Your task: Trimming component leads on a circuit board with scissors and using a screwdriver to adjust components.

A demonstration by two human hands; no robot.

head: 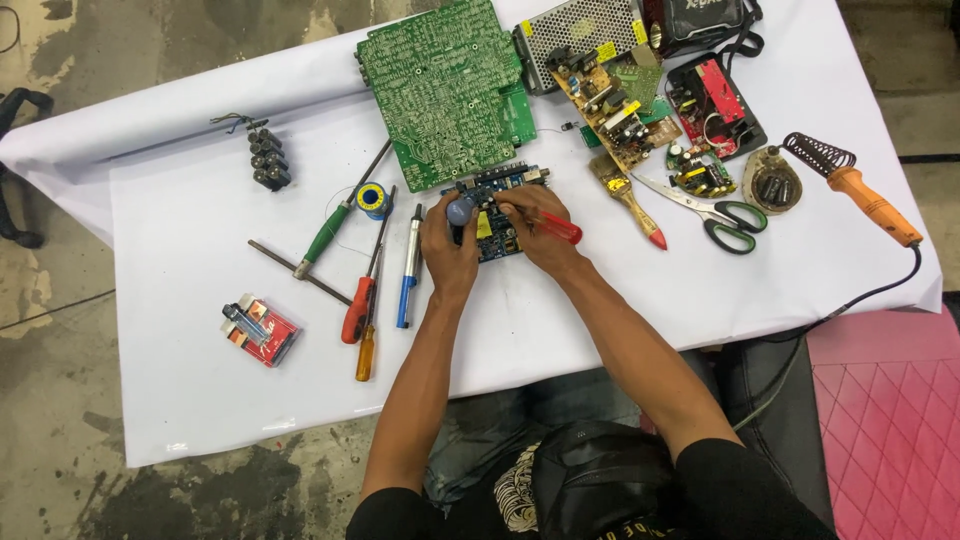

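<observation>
My left hand (447,240) grips the small blue circuit board (500,225) at mid-desk; my right hand (535,228) holds a red-handled screwdriver (553,226), its long axis running leftward onto the board.

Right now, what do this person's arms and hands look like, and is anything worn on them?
Both forearms are bare from short black sleeves down. The left hand and right hand wear no gloves; no watch, ring or bracelet shows on either.

Blue circuit board (497,236) partly under hands
</observation>
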